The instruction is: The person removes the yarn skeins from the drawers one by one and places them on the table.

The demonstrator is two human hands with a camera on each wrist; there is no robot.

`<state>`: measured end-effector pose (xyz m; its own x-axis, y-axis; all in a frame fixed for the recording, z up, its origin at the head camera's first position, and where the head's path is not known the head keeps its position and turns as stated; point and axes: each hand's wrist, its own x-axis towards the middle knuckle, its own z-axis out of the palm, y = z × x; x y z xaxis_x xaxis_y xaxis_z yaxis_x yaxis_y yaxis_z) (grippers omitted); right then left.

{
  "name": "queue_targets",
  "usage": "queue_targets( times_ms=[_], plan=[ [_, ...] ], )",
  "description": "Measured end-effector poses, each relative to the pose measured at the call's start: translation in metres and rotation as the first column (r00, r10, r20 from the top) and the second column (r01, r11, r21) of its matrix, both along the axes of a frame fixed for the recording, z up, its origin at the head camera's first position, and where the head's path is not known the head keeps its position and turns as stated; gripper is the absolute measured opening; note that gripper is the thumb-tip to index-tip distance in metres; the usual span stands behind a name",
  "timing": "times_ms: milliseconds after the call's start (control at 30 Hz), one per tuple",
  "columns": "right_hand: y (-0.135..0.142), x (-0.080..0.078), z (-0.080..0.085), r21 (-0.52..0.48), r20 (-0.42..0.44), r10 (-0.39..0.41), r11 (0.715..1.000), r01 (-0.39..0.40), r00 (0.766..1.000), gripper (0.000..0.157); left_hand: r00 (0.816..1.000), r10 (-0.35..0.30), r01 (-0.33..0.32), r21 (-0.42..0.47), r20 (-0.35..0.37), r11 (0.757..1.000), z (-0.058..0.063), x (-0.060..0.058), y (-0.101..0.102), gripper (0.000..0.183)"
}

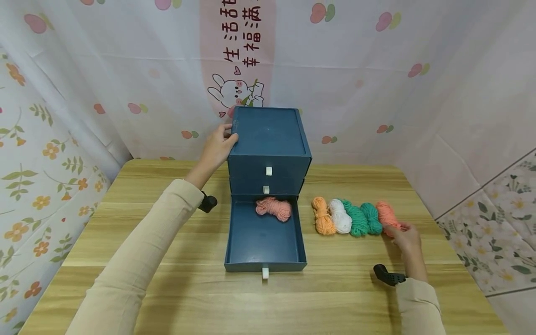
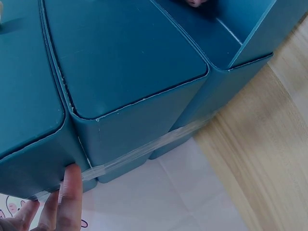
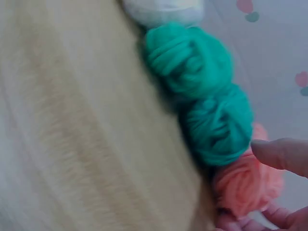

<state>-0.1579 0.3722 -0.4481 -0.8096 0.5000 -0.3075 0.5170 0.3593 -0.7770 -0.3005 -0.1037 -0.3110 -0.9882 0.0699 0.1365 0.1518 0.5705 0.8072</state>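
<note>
My left hand (image 1: 217,144) rests at the left edge of a dark blue drawer unit (image 1: 268,132), its fingers (image 2: 72,192) extended against the unit's side in the left wrist view. The bottom drawer (image 1: 264,242) is pulled out, with a pink yarn skein (image 1: 273,208) at its back. At the right, my right hand (image 1: 406,237) holds the near end of a coral yarn skein (image 3: 248,185), thumb on one side and fingers on the other. Beside it lie two green skeins (image 1: 371,217) (image 1: 356,217), a white skein (image 1: 340,216) and an orange skein (image 1: 324,216) in a row.
The unit's two upper drawers, with white knobs (image 1: 269,171), are closed. Clear tape (image 2: 159,142) runs along its side. Wood-grain table (image 1: 335,298) lies beneath everything, and a printed curtain (image 1: 356,93) hangs behind. Black wrist mounts (image 1: 387,275) sit on both forearms.
</note>
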Motion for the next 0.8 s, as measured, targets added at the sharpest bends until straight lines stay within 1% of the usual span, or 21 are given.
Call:
queue_targets(
  times_ms=[133,200,233,300,367,433,467,533,633,700,733,800],
  plan=[
    [-0.002,0.002,0.009,-0.057,0.050,0.077,0.996,-0.074,0.996,0.082,1.000,0.001,-0.001,0.006,0.005,1.000,0.000,0.000,0.000,0.054],
    [-0.004,0.002,0.016,-0.081,0.050,0.110,0.991,-0.106,0.993,0.085,1.000,-0.001,0.001,0.011,0.006,1.000,0.000,0.000,0.000,0.054],
    [-0.006,0.003,0.019,-0.075,0.042,0.116,0.991,-0.112,0.992,0.086,1.000,0.000,0.000,0.013,0.006,1.000,0.000,0.000,0.000,0.054],
    [-0.012,0.003,0.026,-0.048,0.010,0.119,0.992,-0.119,0.993,0.087,1.000,0.000,0.000,0.014,0.006,1.000,0.000,0.000,0.000,0.054],
    [-0.022,0.004,0.036,-0.014,-0.054,0.106,0.994,-0.107,0.993,0.089,1.000,0.002,-0.002,0.013,0.005,1.000,-0.001,0.000,0.000,0.054],
    [-0.036,0.004,0.047,0.039,-0.127,0.105,0.994,-0.101,0.986,0.087,1.000,0.003,-0.003,0.012,0.004,1.000,-0.001,0.000,0.000,0.054],
    [-0.043,0.004,0.053,0.056,-0.162,0.119,0.992,-0.111,0.980,0.087,1.000,0.003,-0.003,0.011,0.005,1.000,-0.001,0.000,0.000,0.054],
    [-0.060,0.002,0.066,0.092,-0.216,0.157,0.986,-0.140,0.964,0.086,1.000,0.004,-0.004,0.011,0.004,1.000,-0.001,0.000,0.000,0.054],
    [-0.085,-0.001,0.082,0.145,-0.291,0.231,0.970,-0.196,0.929,0.082,1.000,0.005,-0.005,0.009,0.004,1.000,-0.001,0.000,0.000,0.054],
    [-0.102,-0.003,0.089,0.168,-0.331,0.290,0.955,-0.246,0.898,0.078,1.000,0.005,-0.005,0.005,0.004,1.000,-0.001,0.001,0.000,0.054],
    [-0.111,-0.004,0.092,0.179,-0.348,0.329,0.942,-0.282,0.878,0.075,1.000,0.004,-0.004,0.005,0.005,1.000,-0.001,0.001,0.000,0.054],
    [-0.126,-0.007,0.096,0.193,-0.360,0.420,0.907,-0.374,0.833,0.068,1.000,0.001,-0.001,0.008,0.007,1.000,0.000,0.001,0.000,0.054]
  ],
)
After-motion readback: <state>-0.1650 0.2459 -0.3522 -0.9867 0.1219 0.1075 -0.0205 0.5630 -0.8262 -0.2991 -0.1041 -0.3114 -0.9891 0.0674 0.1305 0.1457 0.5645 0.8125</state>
